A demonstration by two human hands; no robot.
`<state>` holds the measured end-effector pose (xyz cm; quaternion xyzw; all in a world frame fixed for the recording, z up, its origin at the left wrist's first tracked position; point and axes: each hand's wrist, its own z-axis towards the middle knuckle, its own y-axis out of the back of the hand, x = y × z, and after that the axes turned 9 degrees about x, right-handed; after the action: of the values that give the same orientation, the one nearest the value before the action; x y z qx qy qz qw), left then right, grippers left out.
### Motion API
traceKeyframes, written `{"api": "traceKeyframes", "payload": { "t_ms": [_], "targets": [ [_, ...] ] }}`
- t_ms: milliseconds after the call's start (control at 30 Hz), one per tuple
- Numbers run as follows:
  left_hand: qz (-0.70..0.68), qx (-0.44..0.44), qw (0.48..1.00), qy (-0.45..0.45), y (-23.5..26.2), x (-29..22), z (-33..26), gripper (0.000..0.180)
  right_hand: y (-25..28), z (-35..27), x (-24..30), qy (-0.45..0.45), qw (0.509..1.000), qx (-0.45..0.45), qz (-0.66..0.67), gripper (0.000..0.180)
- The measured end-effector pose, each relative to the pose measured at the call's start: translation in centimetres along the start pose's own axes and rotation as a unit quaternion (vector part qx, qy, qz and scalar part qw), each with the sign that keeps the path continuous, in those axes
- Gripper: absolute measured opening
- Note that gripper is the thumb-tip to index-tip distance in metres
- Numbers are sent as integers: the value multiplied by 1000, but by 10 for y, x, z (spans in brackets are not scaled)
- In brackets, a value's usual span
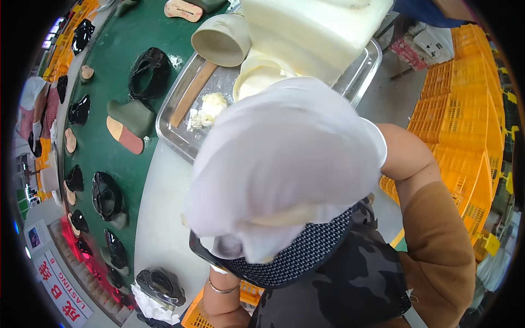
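My right hand [284,158], in a white glove, is close and smeared by motion, filling the middle of the view; its fingers cannot be made out. Under it shows a dark piece with a small woven pattern [311,249] and a black rim. My left hand [225,246], in a white glove with a bracelet at the wrist, is at the near left end of that piece and seems to grip it. Most of its fingers are hidden. Beyond my hands stands a metal tray [164,128] holding a cream tub [317,33], a pale cup [221,41], a flat wooden stick [191,95] and a cream lump [210,109].
A green belt [109,156] at left carries several glossy black uppers [149,74], a green shoe last [131,116] and insoles [124,135]. Another black upper [160,286] lies on white material at the near left. Orange crates [459,104] stack at right. Co-workers show at the far edges.
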<state>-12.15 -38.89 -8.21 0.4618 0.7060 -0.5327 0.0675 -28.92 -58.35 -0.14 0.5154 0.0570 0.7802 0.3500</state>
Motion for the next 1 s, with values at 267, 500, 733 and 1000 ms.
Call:
{"api": "traceKeyframes", "payload": {
  "t_ms": [267,500,733,1000],
  "targets": [
    [167,1,979,-115,-11,-7,1,25,14,-5,6,-47,975,104,-191,20],
    [58,7,997,-58,-23,-15,4,39,-5,-6,7,33,995,-76,-53,13],
    [30,-70,988,-137,-20,6,-11,45,-4,-21,-12,19,987,-141,-70,13],
    [0,-76,975,-209,-33,13,-11,50,5,-44,4,-21,990,-126,-58,19]
  ]
}}
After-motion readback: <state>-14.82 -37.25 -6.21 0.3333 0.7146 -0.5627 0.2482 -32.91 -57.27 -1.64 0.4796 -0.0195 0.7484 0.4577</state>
